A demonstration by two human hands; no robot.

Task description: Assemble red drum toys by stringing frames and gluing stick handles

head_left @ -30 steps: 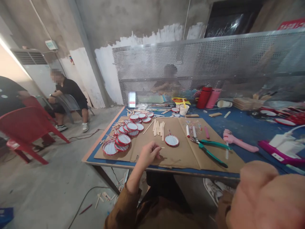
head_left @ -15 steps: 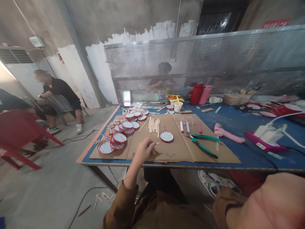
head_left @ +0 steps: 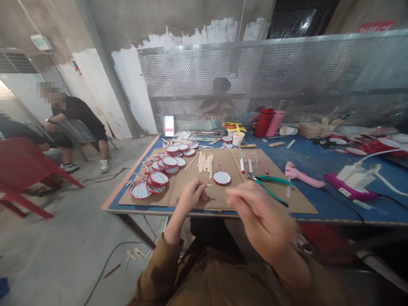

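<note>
Stick (head_left: pixel 209 185) looks pinched in your left hand (head_left: pixel 191 193), tip poking out near the red-rimmed disc (head_left: pixel 222 177) lying on the cardboard (head_left: pixel 219 198). Your right hand (head_left: pixel 263 214) is a total blur, so can't tell if it's gripping anything tbh.

No text is appearing readable. The red sign (head_left: pixel 378 26) is carrying pale characters, too blurred for reading.

Pliers (head_left: pixel 274 180) and a glue gun (head_left: pixel 303 177) mark a workshop.
</note>
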